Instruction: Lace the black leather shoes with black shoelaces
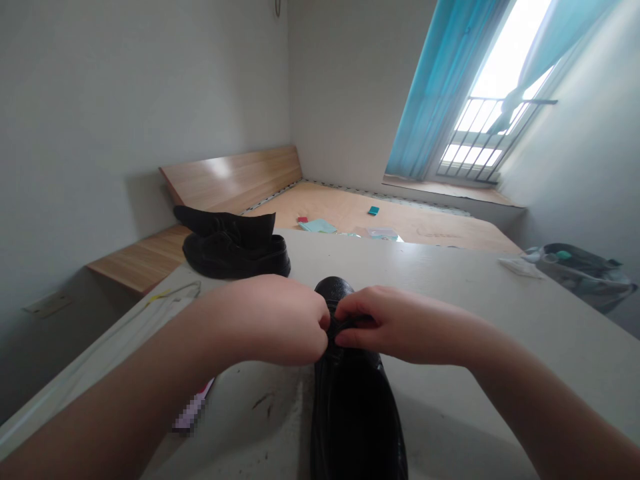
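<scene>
A black shoe [320,407] lies on the white table [440,293], its toe pointing away from me and its opening toward me. My left hand [285,320] is closed over the left side of the lacing area, its fingertips mostly turned out of sight. From the right, my right hand [380,320] pinches at the same spot, thumb and forefinger close together on the black laces. The laces are dark against the shoe, so their exact path cannot be made out.
Another black shoe [230,257] stands at the table's back left, with a black piece [250,228] on top. Behind are a bed [340,200] with small items and a wooden headboard [235,177]. A bag [585,273] is at the right.
</scene>
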The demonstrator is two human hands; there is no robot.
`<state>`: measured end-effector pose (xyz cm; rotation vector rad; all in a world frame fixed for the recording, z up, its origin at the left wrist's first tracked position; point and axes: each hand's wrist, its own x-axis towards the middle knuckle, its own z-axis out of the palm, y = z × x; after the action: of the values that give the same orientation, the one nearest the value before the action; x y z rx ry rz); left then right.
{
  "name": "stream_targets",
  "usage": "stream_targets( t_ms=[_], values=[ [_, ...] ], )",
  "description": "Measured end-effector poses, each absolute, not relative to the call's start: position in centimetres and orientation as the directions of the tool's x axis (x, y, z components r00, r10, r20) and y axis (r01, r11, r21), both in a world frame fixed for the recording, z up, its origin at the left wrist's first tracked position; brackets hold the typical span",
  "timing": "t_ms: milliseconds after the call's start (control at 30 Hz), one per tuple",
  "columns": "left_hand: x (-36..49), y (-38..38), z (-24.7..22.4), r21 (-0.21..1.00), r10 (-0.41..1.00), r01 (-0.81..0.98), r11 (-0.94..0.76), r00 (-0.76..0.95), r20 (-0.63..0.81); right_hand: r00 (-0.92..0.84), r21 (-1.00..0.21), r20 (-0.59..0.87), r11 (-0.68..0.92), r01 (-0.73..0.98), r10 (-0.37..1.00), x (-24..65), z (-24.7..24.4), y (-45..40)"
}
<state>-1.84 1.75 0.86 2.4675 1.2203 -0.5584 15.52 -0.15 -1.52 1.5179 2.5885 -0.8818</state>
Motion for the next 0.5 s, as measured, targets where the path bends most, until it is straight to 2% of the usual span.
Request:
stream_targets(
  t_ms=[500],
  values=[
    [-2.57,1.81,0.44,0.123,0.692,0.788,-0.603,0.594,-0.410,-0.540,-0.496,-0.250,0.373,0.784,0.804,15.71,-1.48,0.20]
  ],
)
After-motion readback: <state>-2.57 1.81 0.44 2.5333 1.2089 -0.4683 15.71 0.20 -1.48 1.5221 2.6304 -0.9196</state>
